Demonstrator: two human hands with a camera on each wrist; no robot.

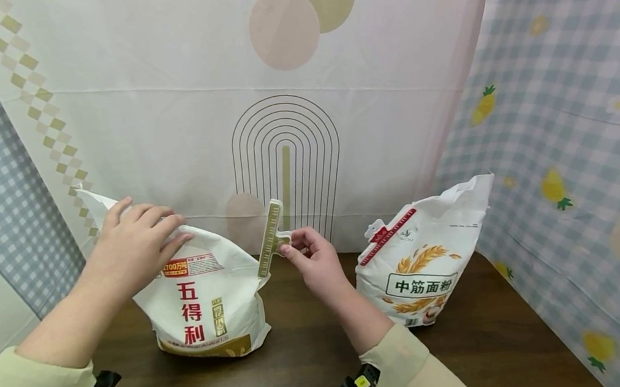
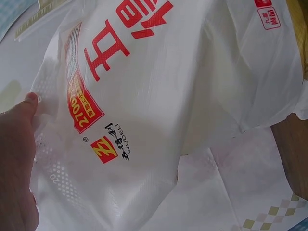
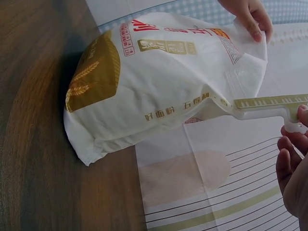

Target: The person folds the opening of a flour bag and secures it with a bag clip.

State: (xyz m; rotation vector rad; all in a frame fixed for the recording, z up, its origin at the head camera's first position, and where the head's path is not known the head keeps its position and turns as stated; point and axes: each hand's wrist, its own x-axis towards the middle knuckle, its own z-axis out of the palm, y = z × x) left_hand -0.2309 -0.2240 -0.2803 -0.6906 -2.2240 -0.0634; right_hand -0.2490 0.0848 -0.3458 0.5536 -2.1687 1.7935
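On top of the left flour bag (image 1: 203, 301), the left hand (image 1: 134, 246) lies with fingers curled over the folded white top, thumb (image 2: 26, 108) pressed against the bag's side; grip looks like a hold on the fold. Left wrist view shows red characters and a red label on the white plastic, nothing else of the hand's fingers.

Right hand (image 1: 316, 260) pinches the short handle of a green-and-cream sealing clip (image 1: 271, 237) between thumb and fingertips (image 3: 288, 154), other fingers curled. Clip stands nearly upright, tilted slightly, its lower end touching the right upper corner of the left flour bag. Right wrist view shows the long ruled bar of the clip reaching to the bag's top edge; whether its jaws sit around the fold or just beside it, cannot tell.

Left flour bag stands upright on the dark wooden table (image 1: 314, 365), left of centre, against the backdrop. Both arms wear pale yellow sleeves (image 1: 408, 363) with black wrist straps.

2nd flour bag (image 1: 424, 263) stands to the right, well apart from the 1st, leaning slightly, its top already closed by a white clip with red trim (image 1: 388, 236). Patterned cloth backdrop (image 1: 282, 128) with arch lines hangs behind; checked fabric with pineapples (image 1: 559, 135) on the right.
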